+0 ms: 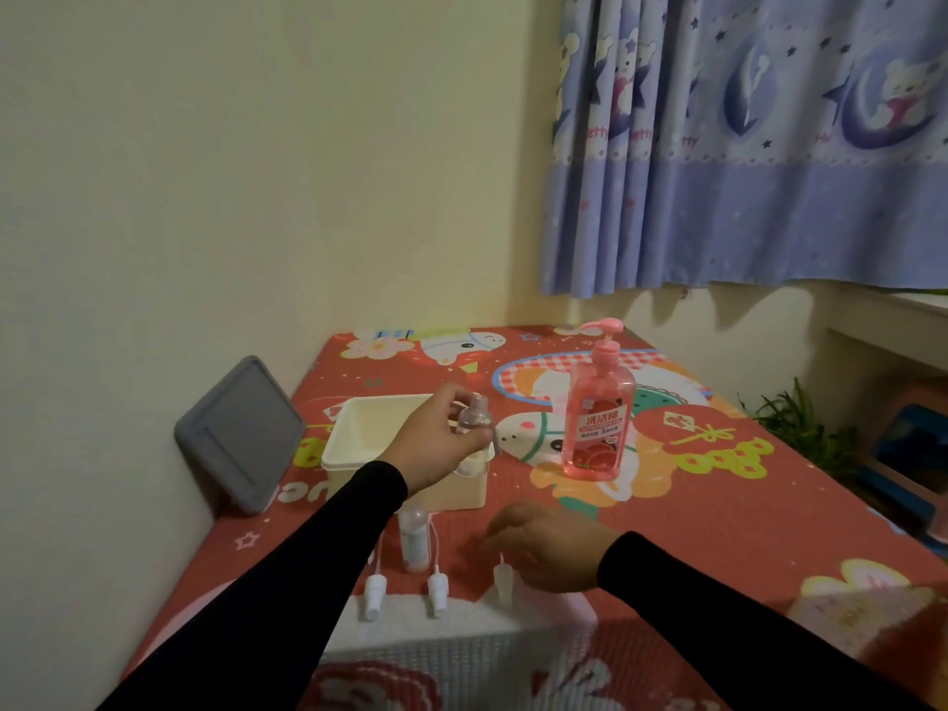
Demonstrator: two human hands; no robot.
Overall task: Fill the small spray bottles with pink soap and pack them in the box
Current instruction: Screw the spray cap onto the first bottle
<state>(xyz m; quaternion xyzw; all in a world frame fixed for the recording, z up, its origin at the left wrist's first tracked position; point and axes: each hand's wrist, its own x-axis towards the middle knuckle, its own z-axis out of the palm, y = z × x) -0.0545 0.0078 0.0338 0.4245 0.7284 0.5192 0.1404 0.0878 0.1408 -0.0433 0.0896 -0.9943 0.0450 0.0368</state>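
One small spray bottle (474, 419) pinched upright in my left hand (441, 443), neck up, above the cream box (359, 454); my right hand (551, 554) loosely curled on the table, holding nothing visible.

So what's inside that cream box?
The cream box looks mostly bare inside. At its near right corner something small and pale shows, perhaps a bottle. The left hand, holding a small bottle, covers that corner.
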